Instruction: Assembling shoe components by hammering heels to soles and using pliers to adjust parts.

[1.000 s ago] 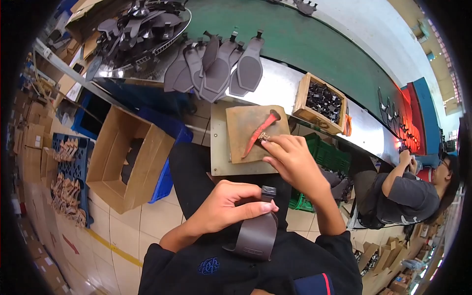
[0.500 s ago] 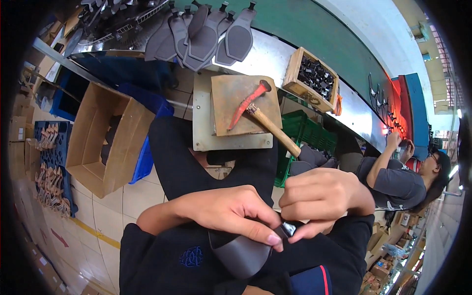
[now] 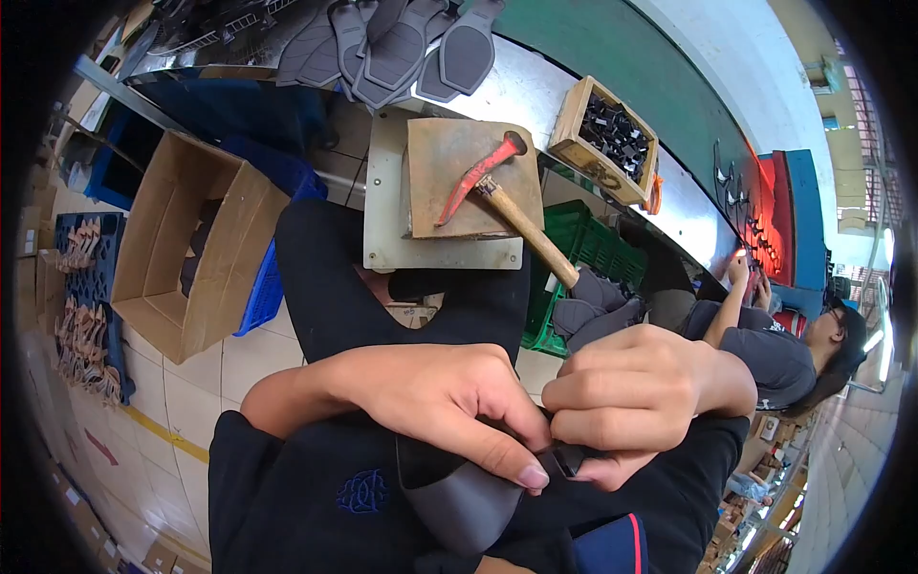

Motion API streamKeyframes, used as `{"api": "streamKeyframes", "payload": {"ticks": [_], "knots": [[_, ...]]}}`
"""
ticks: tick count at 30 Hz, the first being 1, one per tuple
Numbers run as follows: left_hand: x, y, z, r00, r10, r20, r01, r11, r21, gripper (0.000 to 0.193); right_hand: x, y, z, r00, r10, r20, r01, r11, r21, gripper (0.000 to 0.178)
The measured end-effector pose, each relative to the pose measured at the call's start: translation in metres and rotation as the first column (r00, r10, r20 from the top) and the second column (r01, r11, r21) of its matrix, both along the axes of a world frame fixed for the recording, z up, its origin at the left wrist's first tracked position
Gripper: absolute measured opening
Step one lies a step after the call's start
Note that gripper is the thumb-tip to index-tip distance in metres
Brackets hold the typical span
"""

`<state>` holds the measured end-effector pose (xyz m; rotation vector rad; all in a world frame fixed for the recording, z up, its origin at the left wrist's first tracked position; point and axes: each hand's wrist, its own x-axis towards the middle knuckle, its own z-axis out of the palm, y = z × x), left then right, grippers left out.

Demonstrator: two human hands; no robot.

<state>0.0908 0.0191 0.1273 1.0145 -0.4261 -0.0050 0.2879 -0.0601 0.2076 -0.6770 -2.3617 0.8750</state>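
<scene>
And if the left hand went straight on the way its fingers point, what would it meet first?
Likely the right hand, straight ahead of the left hand, with a small dark piece showing between them; how much depth separates the two is unclear.

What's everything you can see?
Hammer: one, red and brown, on brown block
Wooden box: one, tan, on bench
Pieces: many, black, inside wooden box
Flat soles: several, grey, on bench
Cardboard box: one, brown, left
Plastic bin: one, blue, behind cardboard box
Crate: one, green, right of block
Pallet: one, blue, far left
Co-worker: one, dark-grey shirt, right
Curved sole: one, dark grey, by chest
Left grip: one, bare, holding curved sole
Right grip: one, bare, at curved sole's end
</scene>
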Motion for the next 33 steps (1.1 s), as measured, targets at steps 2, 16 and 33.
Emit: {"api": "streamKeyframes", "payload": {"ticks": [2, 16, 33], "knots": [[0.000, 0.000, 0.000, 0.999, -0.042, -0.003, 0.042, 0.997, 0.063, 0.028, -0.001, -0.001, 0.002, 1.000, 0.013, -0.005, -0.013, 1.000, -0.012, 0.025], [-0.001, 0.003, 0.008, 0.996, -0.088, 0.006, 0.085, 0.972, 0.220, 0.024, -0.006, -0.017, 0.002, 0.997, -0.029, -0.074, 0.027, 0.999, -0.023, 0.021], [-0.002, 0.007, 0.012, 0.999, 0.015, 0.049, -0.031, 0.934, 0.355, 0.021, -0.001, -0.021, -0.006, 0.996, -0.048, -0.080, 0.047, 0.999, -0.018, 0.024]]}}
